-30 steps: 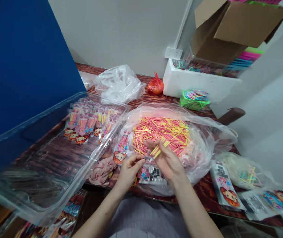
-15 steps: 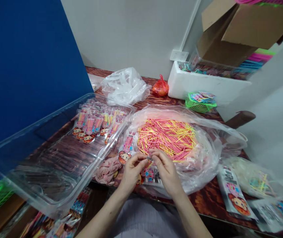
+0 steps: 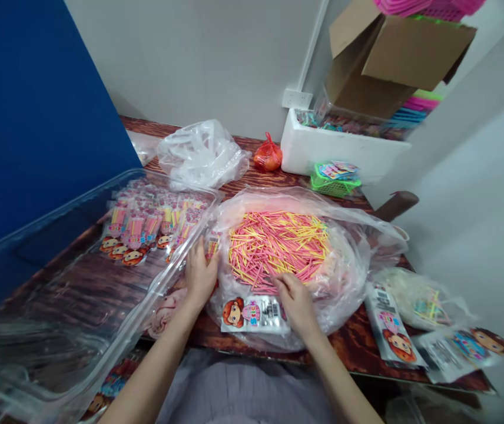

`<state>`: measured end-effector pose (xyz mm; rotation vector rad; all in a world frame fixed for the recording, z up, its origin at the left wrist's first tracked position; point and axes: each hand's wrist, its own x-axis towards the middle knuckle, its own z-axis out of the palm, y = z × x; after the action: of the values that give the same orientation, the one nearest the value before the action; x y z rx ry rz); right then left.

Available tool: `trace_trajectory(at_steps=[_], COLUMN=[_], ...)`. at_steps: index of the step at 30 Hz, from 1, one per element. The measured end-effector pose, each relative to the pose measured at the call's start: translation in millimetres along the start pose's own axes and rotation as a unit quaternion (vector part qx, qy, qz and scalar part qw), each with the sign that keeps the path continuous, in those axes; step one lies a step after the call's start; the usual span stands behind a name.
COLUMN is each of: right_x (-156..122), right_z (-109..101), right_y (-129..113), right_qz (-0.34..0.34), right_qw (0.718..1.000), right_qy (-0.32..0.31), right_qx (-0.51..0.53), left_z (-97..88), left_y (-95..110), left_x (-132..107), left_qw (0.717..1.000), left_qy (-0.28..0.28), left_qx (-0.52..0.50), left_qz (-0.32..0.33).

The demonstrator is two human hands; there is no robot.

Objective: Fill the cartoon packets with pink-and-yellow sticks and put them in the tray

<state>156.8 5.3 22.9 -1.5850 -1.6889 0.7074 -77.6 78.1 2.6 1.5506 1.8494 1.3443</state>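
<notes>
Pink and yellow thin sticks (image 3: 278,247) lie in a heap in a wide clear plastic bag (image 3: 344,294). My right hand (image 3: 294,300) is at the near edge of the heap, thumb and fingers pinched on sticks there. To the left, my left hand (image 3: 201,274) is closed on a small printed packet (image 3: 212,242) beside the clear tub's right rim; its fingers partly hide the packet. A silver printed packet (image 3: 254,313) with a cartoon girl lies flat before the heap. Several filled packets (image 3: 139,224) are piled in the clear tub (image 3: 146,294).
A pink cloth (image 3: 167,312) lies between the tub and my left forearm. Behind are a white plastic bag (image 3: 205,153), a red bag of fruit (image 3: 268,155), a green basket (image 3: 335,184) and a white foam box (image 3: 340,147). More printed packets (image 3: 393,330) lie at right.
My hands were together before the heap, fingering a small item. They have parted: the left moved to the packet by the tub, the right to the sticks. The view has turned right.
</notes>
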Motion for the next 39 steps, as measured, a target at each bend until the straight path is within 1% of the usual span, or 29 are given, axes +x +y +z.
trace_trajectory(at_steps=[2,4,6,8,10,12,14,17,20,24,27,31,35,39], right_x=[13.7,27.1,38.5,47.0,52.8,57.5,62.6,71.7,78.2,79.8,82.2,89.2,92.4,91.4], right_z=[-13.9,-29.4,-42.9,-52.0,-56.3,-57.2,-56.5,-55.2,-54.2,-53.6,-53.2,-54.9,-56.1,-51.7], right_y=[15.8,30.0,40.9,47.2,48.8,47.0,43.8,39.8,38.1,39.3,42.5,47.6,48.6,45.9], right_qz=[-0.008,-0.015,-0.023,-0.030,-0.037,-0.044,-0.050,-0.050,-0.049,-0.068,-0.047,-0.020,-0.027,-0.036], right_qw=[0.997,0.987,0.968,0.938,0.906,0.881,0.862,0.844,0.838,0.841,0.846,0.852,0.856,0.861], right_qy=[0.022,0.045,0.064,0.075,0.078,0.073,0.061,0.038,0.034,0.030,0.023,-0.008,-0.023,-0.023], right_qx=[-0.071,-0.152,-0.243,-0.336,-0.415,-0.466,-0.501,-0.532,-0.542,-0.536,-0.531,-0.523,-0.516,-0.506], left_z=[-1.5,-6.1,-11.3,-14.9,-16.5,-16.6,-16.3,-16.3,-16.3,-16.2,-17.1,-19.4,-20.1,-18.6], left_y=[2.5,7.4,12.9,17.6,20.9,22.9,23.8,24.1,23.3,22.2,21.5,19.7,18.4,17.9], left_x=[-6.5,-14.7,-22.8,-30.3,-36.7,-41.7,-44.9,-47.0,-47.6,-48.9,-49.9,-50.0,-50.1,-51.9], left_qw=[0.997,0.994,0.991,0.990,0.989,0.990,0.990,0.990,0.990,0.991,0.992,0.992,0.992,0.993], left_qy=[0.008,0.004,-0.013,-0.037,-0.056,-0.066,-0.073,-0.088,-0.100,-0.106,-0.104,-0.105,-0.105,-0.108], left_qx=[0.062,0.088,0.098,0.093,0.080,0.068,0.059,0.048,0.033,0.015,0.009,-0.003,-0.008,-0.015], left_qz=[0.039,0.066,0.089,0.102,0.107,0.108,0.108,0.101,0.090,0.079,0.076,0.069,0.063,0.056])
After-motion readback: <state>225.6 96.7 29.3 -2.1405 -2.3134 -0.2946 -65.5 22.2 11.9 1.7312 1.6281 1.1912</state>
